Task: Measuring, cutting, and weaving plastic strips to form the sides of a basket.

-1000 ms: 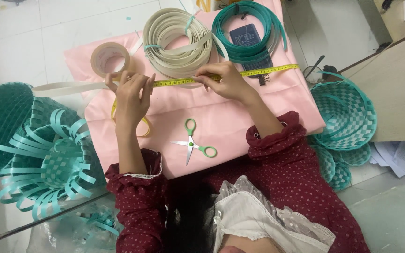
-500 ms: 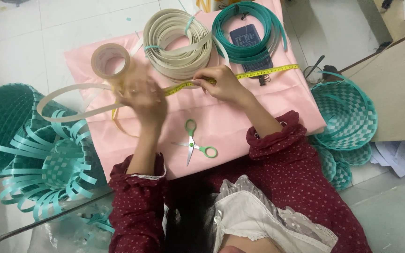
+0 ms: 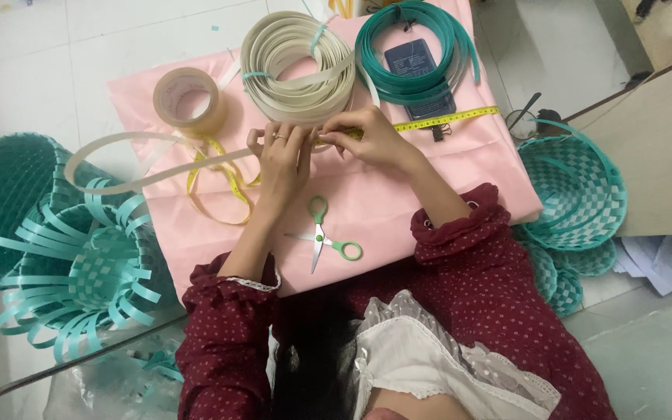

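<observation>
1. Left hand [image 3: 283, 155] and right hand [image 3: 367, 136] meet side by side at the middle of a pink sheet [image 3: 398, 210], just below a coil of cream strip [image 3: 299, 66].
2. Both hands have their fingers curled in and pinched on a cream strip [image 3: 157, 171] and a yellow tape measure [image 3: 445, 119]. How firmly each thing is pinched cannot be told; the fingertips hide the contact.
3. The cream strip runs out leftward from the left hand, long axis roughly level, then bends back in a flat loop past the sheet's left edge.
4. The tape measure runs rightward from the right hand, tilted slightly up toward the far right. More of it lies in loose loops below the strip, left of the left hand.
5. Green-handled scissors [image 3: 322, 237] lie on the sheet below the hands, blades shut, tips toward the person.
6. A roll of tape [image 3: 187, 97] sits at upper left; a teal coil [image 3: 418, 50] at upper right rings a dark flat device [image 3: 418, 66].
7. The sheet lies on a pale tiled floor [image 3: 56, 47]. A half-woven teal basket [image 3: 95, 272] stands left; finished teal baskets [image 3: 577, 194] are right.
</observation>
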